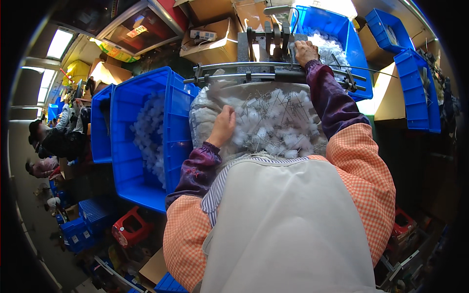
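Note:
A grey metal bench machine (273, 46) with two horizontal rods (234, 67) stands ahead of me. My right hand (305, 52) is closed over the right end of the machine, fingers bent; the exact part under them is hidden. Before the machine lies a pale cloth (201, 113), heaped with small white plastic pieces (288, 110) and thin metal pins (266, 105). My left hand (223, 126) hovers at the left side of this heap, fingers curled inward. Whatever they may hold is hidden. Just above it is a pale motion blur.
A big blue bin (171, 127) with white pieces stands at left; another blue bin (351, 49) with white pieces sits behind the machine at right. Cardboard boxes (215, 44) and blue crates (417, 90) surround the area. A red stool (132, 227) and people are farther left.

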{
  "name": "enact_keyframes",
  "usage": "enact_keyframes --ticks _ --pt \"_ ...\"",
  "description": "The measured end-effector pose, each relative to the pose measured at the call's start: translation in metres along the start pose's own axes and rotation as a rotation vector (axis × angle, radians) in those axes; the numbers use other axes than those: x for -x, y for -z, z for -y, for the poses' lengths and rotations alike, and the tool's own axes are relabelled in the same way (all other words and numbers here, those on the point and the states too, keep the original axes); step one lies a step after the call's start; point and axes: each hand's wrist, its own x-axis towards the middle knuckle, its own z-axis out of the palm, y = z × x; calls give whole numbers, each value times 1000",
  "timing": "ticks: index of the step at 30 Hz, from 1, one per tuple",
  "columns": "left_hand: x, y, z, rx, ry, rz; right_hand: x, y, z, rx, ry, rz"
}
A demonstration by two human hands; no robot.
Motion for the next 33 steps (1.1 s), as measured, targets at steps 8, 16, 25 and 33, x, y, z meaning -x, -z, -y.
enact_keyframes --ticks 8,16,25,33 --pt "0 -1 -8 -58 -213 -121 -3 4 5 -24 4 49" --pt "0 2 -4 -70 -264 -189 1 8 10 40 0 23" --pt "-1 6 -10 -41 -320 -178 1 0 0 -44 44 -46" --pt "-1 4 -6 -36 -326 -168 -5 7 6 -54 18 58"
